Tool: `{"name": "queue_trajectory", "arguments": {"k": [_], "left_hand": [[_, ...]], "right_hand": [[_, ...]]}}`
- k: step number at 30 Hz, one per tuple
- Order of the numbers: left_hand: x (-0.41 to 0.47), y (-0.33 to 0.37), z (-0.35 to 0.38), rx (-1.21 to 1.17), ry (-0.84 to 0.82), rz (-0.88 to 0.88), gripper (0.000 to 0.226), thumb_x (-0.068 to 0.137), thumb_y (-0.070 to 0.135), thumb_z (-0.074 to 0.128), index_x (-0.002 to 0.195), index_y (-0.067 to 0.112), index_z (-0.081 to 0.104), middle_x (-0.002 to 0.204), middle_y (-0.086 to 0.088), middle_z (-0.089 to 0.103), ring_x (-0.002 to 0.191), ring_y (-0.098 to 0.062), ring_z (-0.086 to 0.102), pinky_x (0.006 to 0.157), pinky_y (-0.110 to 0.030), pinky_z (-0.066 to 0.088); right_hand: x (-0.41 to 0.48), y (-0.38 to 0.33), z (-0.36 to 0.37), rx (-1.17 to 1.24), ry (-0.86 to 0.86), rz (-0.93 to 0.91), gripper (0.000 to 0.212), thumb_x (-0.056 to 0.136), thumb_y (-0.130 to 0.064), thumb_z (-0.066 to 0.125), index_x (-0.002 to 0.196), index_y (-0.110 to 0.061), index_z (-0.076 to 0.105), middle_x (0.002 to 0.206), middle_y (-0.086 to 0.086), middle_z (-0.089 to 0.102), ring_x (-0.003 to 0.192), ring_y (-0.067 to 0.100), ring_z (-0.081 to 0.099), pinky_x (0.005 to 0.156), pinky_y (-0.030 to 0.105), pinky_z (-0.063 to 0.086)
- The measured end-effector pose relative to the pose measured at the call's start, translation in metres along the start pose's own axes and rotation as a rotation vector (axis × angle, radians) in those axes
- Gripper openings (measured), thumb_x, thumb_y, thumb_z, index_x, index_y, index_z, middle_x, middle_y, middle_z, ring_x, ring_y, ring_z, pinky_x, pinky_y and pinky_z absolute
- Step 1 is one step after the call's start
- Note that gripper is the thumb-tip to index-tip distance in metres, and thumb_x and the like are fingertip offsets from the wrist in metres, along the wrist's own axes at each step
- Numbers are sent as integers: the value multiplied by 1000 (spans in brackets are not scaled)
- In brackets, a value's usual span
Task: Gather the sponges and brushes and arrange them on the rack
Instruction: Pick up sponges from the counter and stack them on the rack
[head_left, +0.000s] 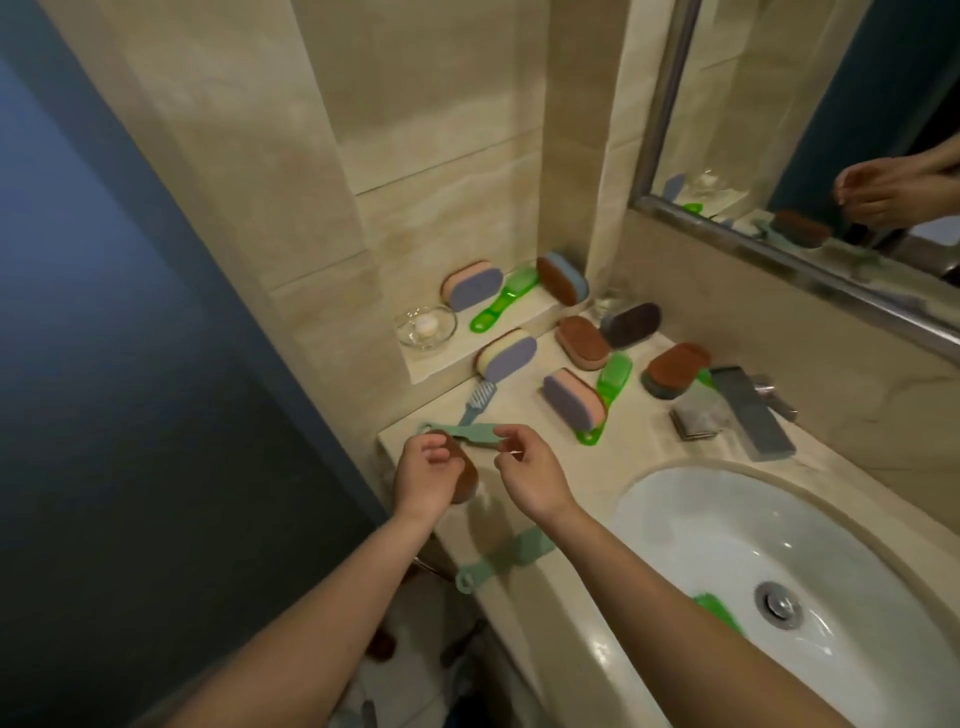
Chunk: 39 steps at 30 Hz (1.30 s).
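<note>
1 brown sponge (464, 480) | counter (524, 415) corner, under 1 teal brush (457, 434) | likely light, soft, squashy: take by long sides | left hand (423, 470) curled over it, hold unclear | right hand (530, 467) loosely curled at brush tip, contact unclear

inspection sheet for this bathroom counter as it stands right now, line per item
surface: beige stone counter around a white sink, wall ledge behind
job's things: sponges and brushes scattered over counter and ledge, such as a pink-and-purple sponge; one teal brush overhangs the front edge; a green brush lies in the sink; no rack seen
clutter: glass dish on the ledge
grippers: left hand over a brown sponge; right hand with fingers at a second teal brush; grips unclear
cables: nothing seen
surroundings: tiled wall, mirror, faucet, dark blue wall at left
</note>
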<state>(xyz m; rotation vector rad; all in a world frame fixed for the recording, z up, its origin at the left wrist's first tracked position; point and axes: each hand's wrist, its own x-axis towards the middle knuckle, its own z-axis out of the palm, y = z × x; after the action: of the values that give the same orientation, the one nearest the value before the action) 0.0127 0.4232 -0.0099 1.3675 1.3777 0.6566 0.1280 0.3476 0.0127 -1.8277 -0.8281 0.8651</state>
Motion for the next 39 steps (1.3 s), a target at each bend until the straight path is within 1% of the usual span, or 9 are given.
{"name": "queue_trajectory", "arguments": {"k": [5,12,16,18,28,31,34,37,39], "left_hand": [[30,-18,-10,54,14,-110,30,82,4,66,106,14,52,101,-5,57,97,-19,57,85,-25,44],[49,-27,-6,93,-85,-318,41,82,12,60,121,0,50,111,-16,63,100,-31,62,79,-38,51],[65,-16,0,25,-53,-286,43,82,21,62,117,-4,55,109,-21,65,99,-33,63,71,-32,50],[70,-3,8,-15,-83,-270,44,84,28,63,116,-1,57,109,-19,65,98,-32,63,75,-34,51],[78,65,83,-64,-342,-151,46,86,40,64,123,14,55,109,-7,65,92,-19,62,68,-26,48],[84,72,105,22,-338,-140,45,84,41,64,118,13,57,104,-5,66,81,-15,60,58,-23,43],[93,72,122,52,-324,-237,49,81,51,61,115,17,57,100,-6,66,84,-21,62,74,-33,54],[98,71,133,15,-326,-337,47,79,53,62,111,20,55,95,-5,63,86,-25,60,82,-46,55],[101,70,139,-63,-373,-414,49,81,50,62,117,17,56,105,-10,64,94,-28,62,81,-44,55]], "right_hand": [[27,13,33,-89,-122,122,36,92,-7,49,127,-9,53,111,4,57,96,14,54,80,19,40],[49,23,55,-32,-274,272,46,87,-6,55,133,-3,47,125,13,59,112,25,58,98,35,46],[59,15,47,18,-124,285,12,88,-12,53,95,-7,61,88,11,62,83,24,59,77,37,47],[64,7,36,133,-52,255,20,88,-9,46,69,-8,52,66,13,48,65,24,47,63,36,40],[94,-3,-38,452,236,256,28,93,-4,46,73,-17,61,66,-3,64,61,14,60,51,22,50],[105,3,-60,364,355,211,30,88,1,48,75,-18,66,79,1,68,78,18,62,73,29,54],[117,18,-79,50,470,200,21,86,-10,54,96,-22,68,107,2,68,107,22,60,98,40,47],[126,34,-88,-196,351,354,41,87,-23,53,127,-21,60,131,9,59,124,30,49,105,43,41],[130,39,-87,-213,223,419,38,89,-25,50,124,-18,62,130,12,60,123,34,50,104,42,42]]}}
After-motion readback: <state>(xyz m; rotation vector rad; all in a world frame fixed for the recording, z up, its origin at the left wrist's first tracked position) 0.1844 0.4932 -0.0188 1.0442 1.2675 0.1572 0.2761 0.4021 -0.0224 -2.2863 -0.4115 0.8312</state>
